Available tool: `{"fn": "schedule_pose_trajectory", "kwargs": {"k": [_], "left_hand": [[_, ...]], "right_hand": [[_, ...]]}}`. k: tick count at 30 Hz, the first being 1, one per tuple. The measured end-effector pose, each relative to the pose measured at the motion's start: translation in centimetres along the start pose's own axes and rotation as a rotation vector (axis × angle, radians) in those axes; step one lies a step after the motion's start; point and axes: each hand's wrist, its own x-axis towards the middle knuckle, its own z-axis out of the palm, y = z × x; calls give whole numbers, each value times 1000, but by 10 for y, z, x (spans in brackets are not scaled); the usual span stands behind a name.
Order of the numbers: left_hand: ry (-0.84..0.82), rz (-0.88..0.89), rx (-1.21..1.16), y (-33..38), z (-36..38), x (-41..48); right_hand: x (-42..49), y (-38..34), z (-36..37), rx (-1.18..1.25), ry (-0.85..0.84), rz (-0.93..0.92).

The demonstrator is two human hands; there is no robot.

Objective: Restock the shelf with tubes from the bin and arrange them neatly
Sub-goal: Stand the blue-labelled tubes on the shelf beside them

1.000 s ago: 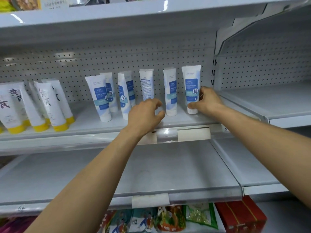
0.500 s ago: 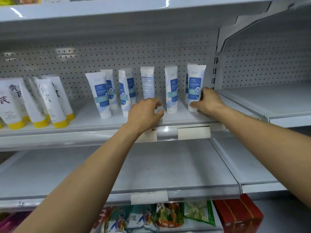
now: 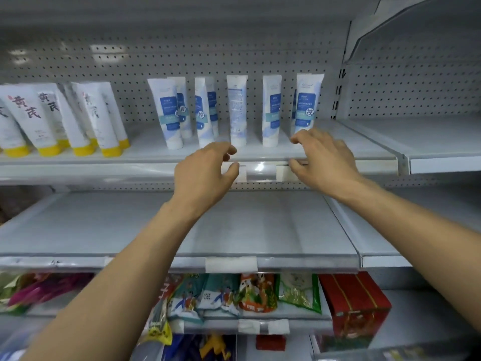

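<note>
— What's at the back?
— Grey pegboard (image 3: 260, 48) across the top of the frame, with bright patches at upper left.
— And the furniture?
— White metal. The upper shelf (image 3: 145, 152) has glare on its rail (image 3: 259, 167). The middle shelf (image 3: 260, 230) is at centre, and another bay (image 3: 429, 136) is at right. Snack bags (image 3: 255, 293) and a red box (image 3: 356, 308) sit along the bottom.

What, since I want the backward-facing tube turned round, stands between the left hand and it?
Nothing visible does. The left hand hovers open just in front of the backward-facing tube, with only bare shelf between them; the neighbouring tubes stand apart on either side.
</note>
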Motion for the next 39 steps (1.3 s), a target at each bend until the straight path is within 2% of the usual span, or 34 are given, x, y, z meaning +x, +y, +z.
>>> {"fn": "schedule_pose_trajectory", "kwargs": {"k": [6,15,24,31,34,39], "left_hand": [[-107,-125,75,-61,-17,-69],[-293,-396,149,-216,-57,-171],[-542,-782,82,-427,-94,-301],[-558,-1122,-54,-577,-101,-374],[-577,-1245,-152,-629,-80,-394],[-506,-1503,-348,-706,-24,-421]], "right_hand": [[-34,-79,25,65,-70,-226],[-44,-269,105,218,-266,-525],[-64,-512,231,306,-660,-724],[-79,-646,339,356,-982,-717],[-84,-689,392,340,-1121,-697],[-92,-754,492,330,-1265,-632]]}}
